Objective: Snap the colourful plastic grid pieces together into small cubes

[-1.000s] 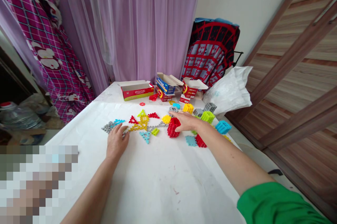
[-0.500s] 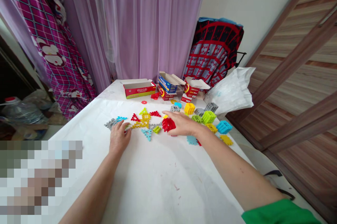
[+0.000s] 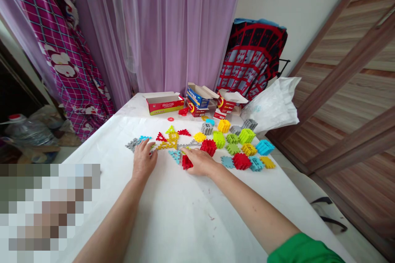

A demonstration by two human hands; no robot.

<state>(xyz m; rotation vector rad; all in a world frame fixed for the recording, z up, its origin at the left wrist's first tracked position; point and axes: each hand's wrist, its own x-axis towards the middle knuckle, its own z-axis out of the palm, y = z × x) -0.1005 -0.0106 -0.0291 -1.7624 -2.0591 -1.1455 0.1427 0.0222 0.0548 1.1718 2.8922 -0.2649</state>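
Note:
My right hand (image 3: 200,161) rests on the white table (image 3: 173,213), its fingers curled over a red toothed plastic block (image 3: 186,162). My left hand (image 3: 144,157) lies flat, fingers spread, beside a flat assembly of yellow, red, blue and grey interlocking triangles (image 3: 169,143) and grey pieces (image 3: 132,144). To the right of my right hand sit several cube-like blocks: red (image 3: 209,146), green (image 3: 247,135), yellow (image 3: 224,125), blue (image 3: 264,147), another red (image 3: 241,161).
Open cardboard boxes, red (image 3: 162,102) and blue (image 3: 199,96), stand at the table's far edge. A white plastic bag (image 3: 271,104) lies at the back right. Purple curtains hang behind. A water bottle (image 3: 27,131) sits left, off the table.
My right hand has drawn back toward me and to the left with a red block, from the cluster of cubes to a spot near the triangle assembly. My left hand has barely moved.

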